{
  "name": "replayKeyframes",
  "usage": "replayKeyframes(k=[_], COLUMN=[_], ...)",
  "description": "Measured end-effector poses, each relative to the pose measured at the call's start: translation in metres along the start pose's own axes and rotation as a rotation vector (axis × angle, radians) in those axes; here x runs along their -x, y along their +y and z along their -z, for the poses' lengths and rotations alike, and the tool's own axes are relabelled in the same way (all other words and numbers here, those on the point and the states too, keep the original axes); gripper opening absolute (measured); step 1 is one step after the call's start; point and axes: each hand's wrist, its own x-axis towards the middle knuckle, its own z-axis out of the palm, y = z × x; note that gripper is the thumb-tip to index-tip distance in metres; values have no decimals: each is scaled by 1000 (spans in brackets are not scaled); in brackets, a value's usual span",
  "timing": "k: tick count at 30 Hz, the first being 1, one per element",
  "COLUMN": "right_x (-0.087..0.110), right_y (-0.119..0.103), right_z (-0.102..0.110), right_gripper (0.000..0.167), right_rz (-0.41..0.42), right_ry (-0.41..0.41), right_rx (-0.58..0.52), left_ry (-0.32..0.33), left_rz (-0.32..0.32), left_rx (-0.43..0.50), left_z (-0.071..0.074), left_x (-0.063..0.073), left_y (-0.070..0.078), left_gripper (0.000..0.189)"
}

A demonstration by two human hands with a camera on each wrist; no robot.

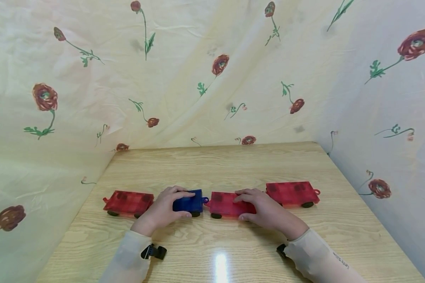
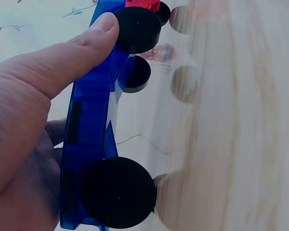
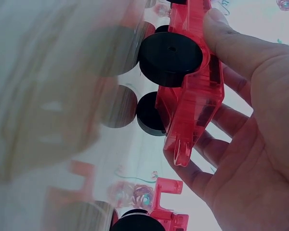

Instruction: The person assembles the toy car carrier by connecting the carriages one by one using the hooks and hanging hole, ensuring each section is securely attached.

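Note:
My left hand (image 1: 163, 209) grips a blue toy train car (image 1: 188, 203) near the middle of the table, thumb on its near side and fingers over the far side. Black wheels of this blue car show close up in the left wrist view. To its right, my right hand (image 1: 265, 209) holds a translucent red toy train car (image 1: 222, 205) between thumb and fingers. The blue car's loop (image 1: 205, 200) overlaps the red car's left end in the head view. In the right wrist view, the red car's wheels stand on the tabletop and its coupling end (image 3: 182, 153) points toward the camera.
Another red train car (image 1: 129, 202) stands left of my left hand. A further red car (image 1: 291, 193), with a loop at its right end, stands behind my right hand. Flower-printed cloth (image 1: 184, 78) hangs around the wooden table (image 1: 212, 161).

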Motion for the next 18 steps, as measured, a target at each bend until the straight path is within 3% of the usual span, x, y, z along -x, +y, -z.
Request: replayKeyframes(k=[12,18], right_x=[1,1], right_y=[1,1], right_z=[0,1], right_gripper=[46,47], right_rz=[-13,-23], right_ry=[-5,1], right_rx=[-17,-21], left_ry=[-11,-24], left_rz=[35,16], left_rx=[-17,-54], left_z=[2,0], left_x=[0,0], left_y=[0,0], left_gripper=[63,62])
